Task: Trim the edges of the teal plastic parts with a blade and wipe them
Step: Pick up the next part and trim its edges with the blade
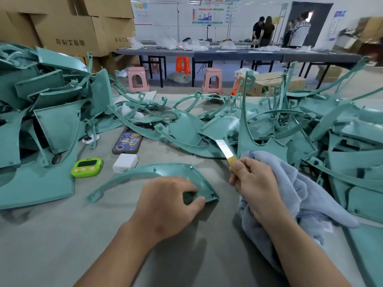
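Your left hand (170, 195) has its grip curled round the wide end of one curved teal part (165, 171), which lies flat on the tabletop (62, 235) just in front of you. Your right hand (255, 181) pinches the blade (224, 151), raised clear of the part, with the blue cloth (300, 183) bunched against it. Trimming here looks not yet begun. The teal parts (47, 125) heaped on both sides suggest much is left, though you cannot tell which are finished.

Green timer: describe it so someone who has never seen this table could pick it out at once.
Start at the heap of teal plastic parts on the left of the grey table. At its near edge, left of a white block, lies the green timer. It alone is bright lime, with a dark screen and pink buttons.
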